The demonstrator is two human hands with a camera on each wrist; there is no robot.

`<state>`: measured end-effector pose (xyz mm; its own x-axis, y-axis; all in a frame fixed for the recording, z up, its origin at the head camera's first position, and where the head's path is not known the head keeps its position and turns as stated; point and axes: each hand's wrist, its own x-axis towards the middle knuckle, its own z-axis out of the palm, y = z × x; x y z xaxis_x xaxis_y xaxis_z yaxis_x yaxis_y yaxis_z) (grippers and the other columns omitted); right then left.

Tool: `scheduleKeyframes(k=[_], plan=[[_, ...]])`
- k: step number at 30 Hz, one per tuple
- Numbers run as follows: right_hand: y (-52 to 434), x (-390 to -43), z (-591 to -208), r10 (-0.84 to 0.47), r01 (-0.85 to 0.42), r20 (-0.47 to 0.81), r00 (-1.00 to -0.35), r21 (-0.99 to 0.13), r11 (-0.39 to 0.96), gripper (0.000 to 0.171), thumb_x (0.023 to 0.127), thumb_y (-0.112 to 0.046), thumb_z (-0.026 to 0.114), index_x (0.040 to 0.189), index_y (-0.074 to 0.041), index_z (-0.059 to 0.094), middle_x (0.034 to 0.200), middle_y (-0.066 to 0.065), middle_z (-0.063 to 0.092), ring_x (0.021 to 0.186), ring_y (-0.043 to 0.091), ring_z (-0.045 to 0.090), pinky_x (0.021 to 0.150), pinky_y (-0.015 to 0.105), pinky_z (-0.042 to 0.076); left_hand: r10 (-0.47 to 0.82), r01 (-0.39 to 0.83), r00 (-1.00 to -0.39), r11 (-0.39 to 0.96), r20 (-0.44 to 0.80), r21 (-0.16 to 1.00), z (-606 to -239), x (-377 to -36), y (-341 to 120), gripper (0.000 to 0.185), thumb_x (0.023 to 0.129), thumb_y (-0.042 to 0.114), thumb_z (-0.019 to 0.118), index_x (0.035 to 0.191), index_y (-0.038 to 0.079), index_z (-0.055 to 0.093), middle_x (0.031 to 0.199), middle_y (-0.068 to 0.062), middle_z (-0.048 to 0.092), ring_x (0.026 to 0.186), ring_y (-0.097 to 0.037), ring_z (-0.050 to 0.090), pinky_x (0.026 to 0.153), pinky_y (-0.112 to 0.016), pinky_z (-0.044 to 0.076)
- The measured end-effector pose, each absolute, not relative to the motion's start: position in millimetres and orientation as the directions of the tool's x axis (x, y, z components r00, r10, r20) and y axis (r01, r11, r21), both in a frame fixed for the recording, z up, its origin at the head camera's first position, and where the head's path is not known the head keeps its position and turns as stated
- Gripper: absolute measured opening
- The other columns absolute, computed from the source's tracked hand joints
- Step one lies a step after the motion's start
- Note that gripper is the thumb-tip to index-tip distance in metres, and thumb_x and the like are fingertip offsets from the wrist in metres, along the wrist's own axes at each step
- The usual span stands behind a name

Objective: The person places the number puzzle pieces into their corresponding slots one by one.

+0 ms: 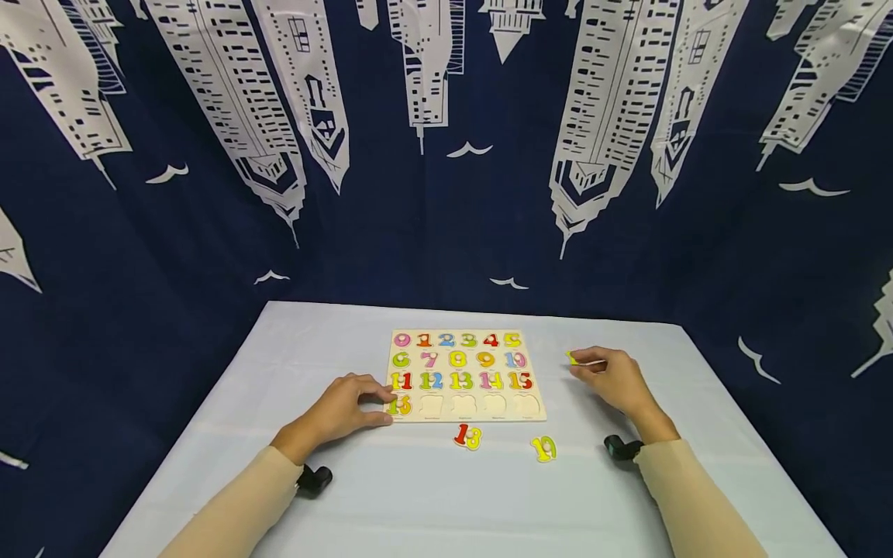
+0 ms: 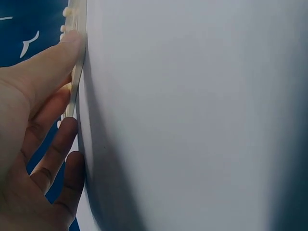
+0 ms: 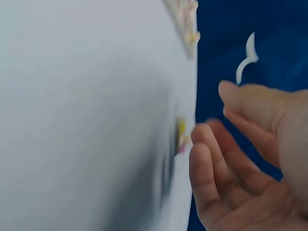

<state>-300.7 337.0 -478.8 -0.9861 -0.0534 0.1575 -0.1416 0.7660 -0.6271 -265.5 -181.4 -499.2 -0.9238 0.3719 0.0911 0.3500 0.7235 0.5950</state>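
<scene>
Lying flat on the white table (image 1: pixel 293 480), just right of the number puzzle board (image 1: pixel 463 376), a small yellow piece (image 1: pixel 573 358) is met by the fingertips of the right hand (image 1: pixel 614 380), whose fingers are loosely spread; whether the piece is actually pinched cannot be told. The board's near left corner is pressed by the left hand (image 1: pixel 345 409), thumb (image 2: pixel 57 53) along its edge. A weak hold could let the piece slip; a nudged board could unseat seated numbers. Two loose pieces, 13 (image 1: pixel 468 436) and a yellow one (image 1: pixel 543 449), are seen in front. The piece's number is hidden; the right wrist view is blurred.
</scene>
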Motion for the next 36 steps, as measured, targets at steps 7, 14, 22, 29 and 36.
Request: scheduleKeyframes(k=[7,14,22,29,36], plan=[[354,-322,-482,0.064,-0.012,0.105,-0.992,-0.601,0.799,0.039,0.108,-0.019,0.083,0.142,0.0,0.079,0.14,0.028,0.081,0.116,0.042,0.082,0.084,0.036,0.067,0.374,0.351,-0.923,0.723,0.09,0.595,-496,-266,-184,0.032,0.093,0.033,0.101,0.123,0.028,0.091,0.142,0.005,0.086,0.135,-0.027,0.071,0.123,-0.056,0.053],[354,-334,-488,0.077,-0.013,0.132,-0.988,-0.579,0.815,0.026,0.109,-0.02,0.083,0.126,0.0,0.086,0.119,0.022,0.088,0.101,0.032,0.079,0.077,0.026,0.056,0.388,0.35,-0.919,0.712,0.074,0.609,-491,-270,-183,0.03,0.093,0.031,0.102,0.121,0.027,0.091,0.14,0.001,0.086,0.14,-0.032,0.072,0.126,-0.06,0.053],[347,-339,-494,0.106,-0.002,0.158,-0.982,-0.564,0.826,0.018,0.109,-0.02,0.084,0.113,-0.003,0.088,0.104,0.017,0.087,0.095,0.029,0.075,0.078,0.032,0.052,0.378,0.331,-0.924,0.71,0.059,0.622,-494,-273,-183,0.03,0.092,0.031,0.102,0.121,0.028,0.092,0.139,0.001,0.087,0.141,-0.032,0.072,0.127,-0.062,0.051],[321,-327,-488,0.098,-0.031,0.183,-0.978,-0.594,0.804,0.019,0.107,-0.019,0.084,0.112,-0.001,0.087,0.113,0.023,0.083,0.091,0.027,0.075,0.069,0.026,0.054,0.376,0.326,-0.925,0.721,0.05,0.612,-495,-273,-184,0.032,0.092,0.03,0.103,0.122,0.025,0.093,0.136,0.002,0.087,0.137,-0.03,0.072,0.125,-0.06,0.053],[279,-310,-475,-0.032,-0.151,0.208,-0.978,-0.592,0.792,0.018,0.106,-0.02,0.087,0.112,-0.002,0.087,0.118,0.022,0.077,0.103,0.033,0.079,0.078,0.03,0.058,0.362,0.319,-0.931,0.737,0.051,0.596,-494,-272,-185,0.035,0.089,0.03,0.105,0.122,0.025,0.093,0.132,0.008,0.088,0.129,-0.021,0.069,0.123,-0.053,0.054]])
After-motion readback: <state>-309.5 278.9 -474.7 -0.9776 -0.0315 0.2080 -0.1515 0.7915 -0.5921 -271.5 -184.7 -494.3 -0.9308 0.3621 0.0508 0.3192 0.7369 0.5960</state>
